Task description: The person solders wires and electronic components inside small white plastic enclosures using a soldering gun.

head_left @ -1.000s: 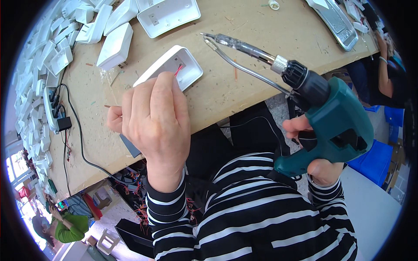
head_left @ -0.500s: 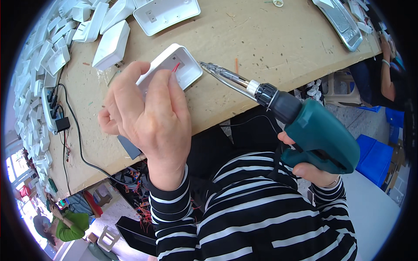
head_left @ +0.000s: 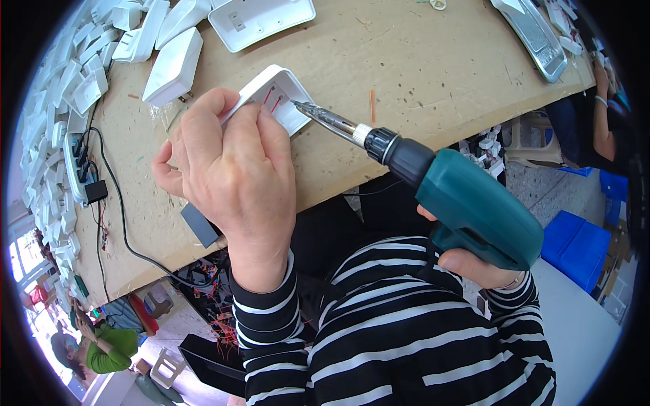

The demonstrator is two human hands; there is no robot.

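Two red wires (head_left: 269,95) show inside the white casing (head_left: 284,88), upper centre, just above the nearer left hand (head_left: 230,152), fingers bunched, grip hidden; the right hand (head_left: 474,267) clasps a green soldering gun (head_left: 467,203) slanting up-left toward them.

We see a tan, flat-topped counter (head_left: 420,68), speckled with dark marks and scraps. Along its left side spreads a heap of white plastic casings (head_left: 87,88), with a white power strip (head_left: 74,162) just beside it and a black cable (head_left: 123,227) curving toward the near edge. A dark grey flat piece (head_left: 198,225) lies at that edge. Toward the middle we find an open white rectangular plastic box (head_left: 286,86); how fully it rests there, we cannot tell. A thin orange strip (head_left: 372,106) lies to its right, and a silver metal tray (head_left: 542,51) sits at far right.
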